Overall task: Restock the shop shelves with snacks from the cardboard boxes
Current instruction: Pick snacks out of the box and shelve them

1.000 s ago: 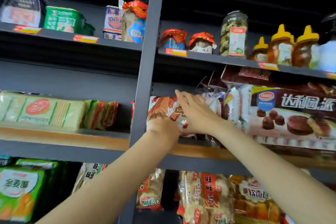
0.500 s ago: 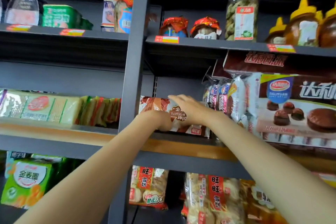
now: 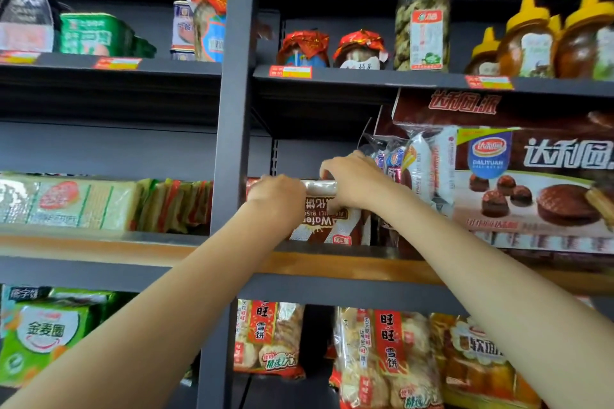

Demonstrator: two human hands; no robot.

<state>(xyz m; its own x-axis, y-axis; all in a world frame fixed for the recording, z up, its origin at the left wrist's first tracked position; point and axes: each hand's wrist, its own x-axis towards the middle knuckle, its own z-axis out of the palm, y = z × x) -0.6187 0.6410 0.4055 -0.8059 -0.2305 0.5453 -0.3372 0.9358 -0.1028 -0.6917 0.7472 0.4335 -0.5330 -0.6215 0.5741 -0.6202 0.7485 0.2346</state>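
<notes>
While my left hand [image 3: 277,196] and right hand [image 3: 357,181] both grip the top edge of the wafer pack [image 3: 327,217] standing on the middle shelf [image 3: 332,264], I judge I'm seating it; next, release gently. Its upside-down print reads "Wafer"; rightward, "DALIYUAN" marks the pie box [image 3: 531,183].
</notes>
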